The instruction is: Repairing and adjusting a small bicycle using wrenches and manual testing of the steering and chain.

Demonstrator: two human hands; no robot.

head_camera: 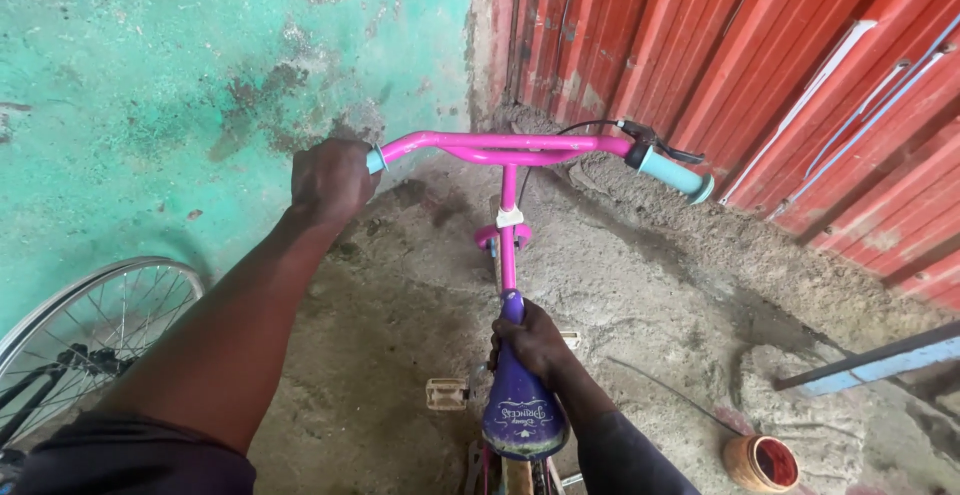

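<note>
Looking down from the head camera, the picture shows a small pink bicycle (508,245) that stands in the middle of the frame on a rough concrete floor (640,275). The left hand (330,181) is in the upper middle of the frame, a little to the left. It is closed in a fist around the left end of the pink handlebar (500,143), and it covers the grip there almost completely; only a thin light blue edge shows beside the fingers. The right hand (532,340) is in the lower middle of the frame. Its fingers are curled around the front part of the purple saddle (522,405), where the saddle meets the pink frame tube.

The other end of the handlebar points to the upper right, and it carries a light blue grip (675,175) and a black brake lever (660,143). No hand touches this side. A pale pedal (447,392) sticks out just left of the saddle.

At the lower left edge of the frame there is part of a spoked wheel (95,325) that leans near the green wall (180,75). The wall fills the upper left of the frame, and its paint is worn in dark patches. A red corrugated metal sheet (760,65) fills the upper right. In the lower right corner, a small round brown tin (762,463) with a red inside stands on the floor, well apart from the bicycle. A blue bar (880,360) lies above it at the right edge.
</note>
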